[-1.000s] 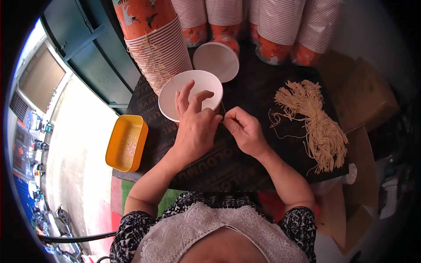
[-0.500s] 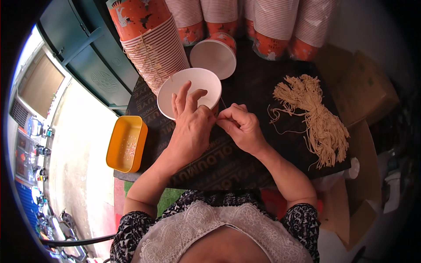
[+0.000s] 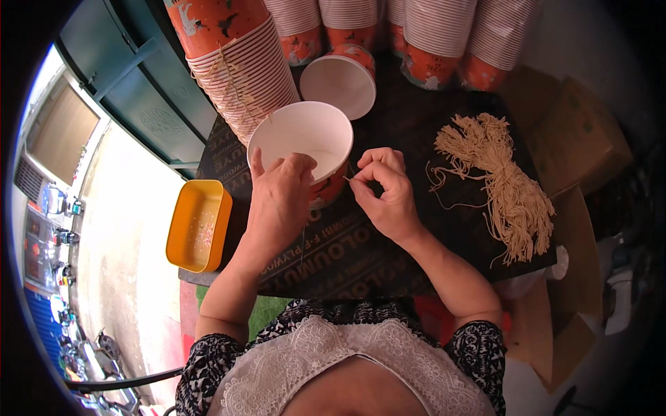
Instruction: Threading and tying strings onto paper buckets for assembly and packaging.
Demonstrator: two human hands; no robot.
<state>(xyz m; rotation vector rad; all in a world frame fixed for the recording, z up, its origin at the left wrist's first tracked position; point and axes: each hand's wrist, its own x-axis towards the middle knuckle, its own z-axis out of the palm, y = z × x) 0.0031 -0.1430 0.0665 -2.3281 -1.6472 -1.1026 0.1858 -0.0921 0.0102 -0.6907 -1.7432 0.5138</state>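
A paper bucket [image 3: 302, 130], white inside with an orange printed outside, stands upright in front of me. My left hand [image 3: 279, 197] is at its near left side, fingers partly curled by the rim, their tips partly hidden. A thin dark line, perhaps a thread, shows just below this hand; I cannot make out what the fingers hold. To the right of the bucket, apart from it, my right hand [image 3: 385, 194] pinches a short end of beige string [image 3: 347, 179] between thumb and forefinger. A bundle of beige strings [image 3: 510, 187] lies farther right.
At the far left rises a tall stack of orange buckets [image 3: 243, 76] with strings hanging down it. Another bucket [image 3: 340, 87] lies tipped behind mine. Wrapped bucket stacks [image 3: 437, 35] line the back. A yellow tray [image 3: 199, 236] with small bits sits at the left edge; cardboard boxes [image 3: 583, 139] are at right.
My hands have parted: the left has drawn back a little to the left, its raised fingers lowering, and the right has shifted slightly right. More of the bucket's orange front shows.
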